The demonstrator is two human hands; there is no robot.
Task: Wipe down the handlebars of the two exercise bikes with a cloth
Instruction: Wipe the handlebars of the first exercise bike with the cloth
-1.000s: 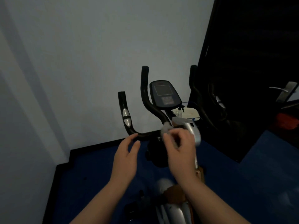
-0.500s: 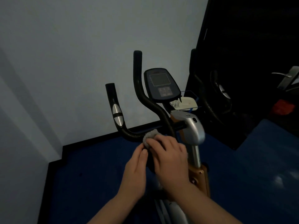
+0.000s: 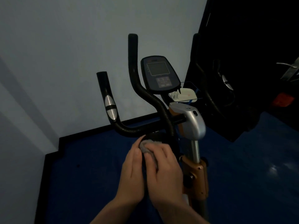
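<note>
The exercise bike's black handlebars (image 3: 129,129) rise in front of me, with a silver sensor (image 3: 110,107) on the left outer grip. A dark console (image 3: 160,73) sits between the inner grips. The right half of the handlebars (image 3: 210,94) is dim against a dark panel. A small grey cloth (image 3: 146,146) is bunched just under the left crossbar, near the silver stem cover (image 3: 192,122). My right hand (image 3: 166,173) is shut on the cloth. My left hand (image 3: 132,172) lies beside it, a fingertip curled over the cloth's left edge.
A pale wall stands behind the bike, and a black panel (image 3: 250,29) fills the right. The floor (image 3: 80,175) is blue with a black skirting. A white item (image 3: 184,94) lies in a holder under the console. A door handle (image 3: 286,65) and a red object (image 3: 282,99) show far right.
My right hand carried the cloth from the stem to below the left crossbar. My left hand left the handlebar and closed in against the cloth.
</note>
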